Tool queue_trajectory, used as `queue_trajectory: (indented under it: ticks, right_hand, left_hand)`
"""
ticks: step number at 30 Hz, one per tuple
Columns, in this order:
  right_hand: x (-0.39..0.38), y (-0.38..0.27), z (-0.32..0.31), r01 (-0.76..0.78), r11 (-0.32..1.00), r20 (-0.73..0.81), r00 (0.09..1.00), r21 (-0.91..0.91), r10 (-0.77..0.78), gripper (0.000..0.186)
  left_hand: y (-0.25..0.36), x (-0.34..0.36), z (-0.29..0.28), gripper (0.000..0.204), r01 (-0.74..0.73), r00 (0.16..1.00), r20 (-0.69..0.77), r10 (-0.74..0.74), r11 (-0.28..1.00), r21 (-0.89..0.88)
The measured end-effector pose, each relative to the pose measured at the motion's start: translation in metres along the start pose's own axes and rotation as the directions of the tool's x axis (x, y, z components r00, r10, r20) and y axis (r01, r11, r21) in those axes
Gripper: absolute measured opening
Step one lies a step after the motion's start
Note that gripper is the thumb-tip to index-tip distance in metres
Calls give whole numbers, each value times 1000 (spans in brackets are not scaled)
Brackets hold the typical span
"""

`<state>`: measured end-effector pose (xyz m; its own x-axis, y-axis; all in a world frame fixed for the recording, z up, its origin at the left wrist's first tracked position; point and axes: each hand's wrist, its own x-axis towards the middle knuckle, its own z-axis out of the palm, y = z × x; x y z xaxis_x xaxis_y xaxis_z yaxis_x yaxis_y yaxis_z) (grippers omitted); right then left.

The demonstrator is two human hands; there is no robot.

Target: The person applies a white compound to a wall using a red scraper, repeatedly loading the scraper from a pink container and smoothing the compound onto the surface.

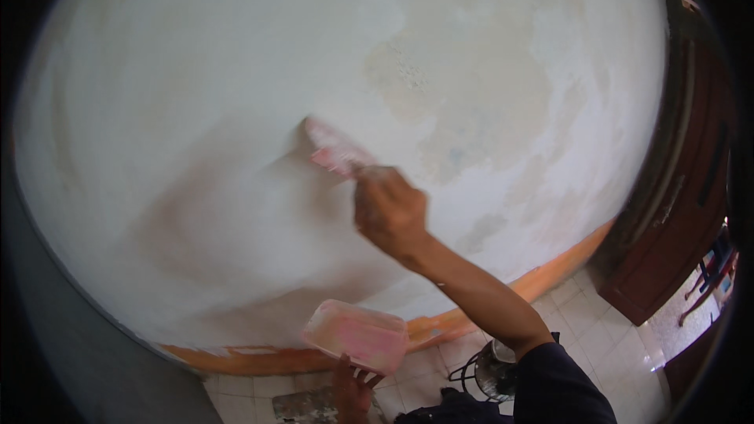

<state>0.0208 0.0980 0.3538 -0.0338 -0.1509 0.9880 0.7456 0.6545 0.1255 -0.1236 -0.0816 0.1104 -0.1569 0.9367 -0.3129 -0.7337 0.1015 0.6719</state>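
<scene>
My right hand is closed around the handle of a flat hand tool, smeared pink and white. Motion blurs it, and I cannot tell whether it is a brush or a putty knife. Its far edge is at the white wall, where it casts a shadow. Low in front of the wall, my left hand grips a shallow rectangular tub from below. Pink and whitish paste or paint coats the inside of the tub. Beige and grey patches mark the wall right of the tool.
An orange band runs along the wall's foot above pale floor tiles. A round container on a dark metal stand is beside my right arm. Dark wooden doors rise at the right; a grey wall borders the left.
</scene>
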Motion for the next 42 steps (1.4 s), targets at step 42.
queue_trajectory:
  ticks: [42]
  right_hand:
    - [-38,23,39,92,992,-4,996,-84,-93,21]
  left_hand:
    - [-30,51,-81,37,26,994,-104,-29,999,-33]
